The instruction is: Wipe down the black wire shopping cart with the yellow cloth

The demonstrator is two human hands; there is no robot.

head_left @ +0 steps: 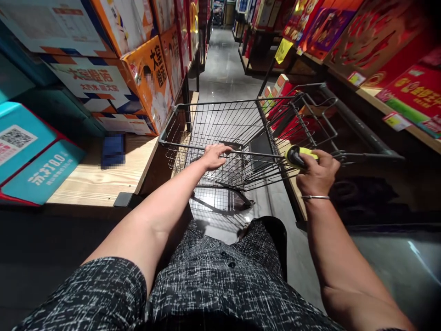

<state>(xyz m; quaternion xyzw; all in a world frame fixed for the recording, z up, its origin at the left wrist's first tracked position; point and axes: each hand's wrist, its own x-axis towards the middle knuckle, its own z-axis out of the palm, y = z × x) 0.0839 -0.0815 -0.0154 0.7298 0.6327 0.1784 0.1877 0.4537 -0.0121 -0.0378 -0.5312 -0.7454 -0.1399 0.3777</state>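
Note:
A dark wire shopping cart stands sideways in front of me, its handle off to the right. My left hand grips the near top rail of the basket, with the thumb on my side of it. In my right hand is a yellow and black rounded object, held over the cart's near rail toward the handle end. Fingers cover much of it, and its exact kind is not clear. Through the wires I see the basket's grid and a dark panel.
Orange and white cartons are stacked on a wooden shelf at left, beside a teal box and a blurred blue item. Red gift boxes line the right shelf. A grey tiled aisle runs ahead.

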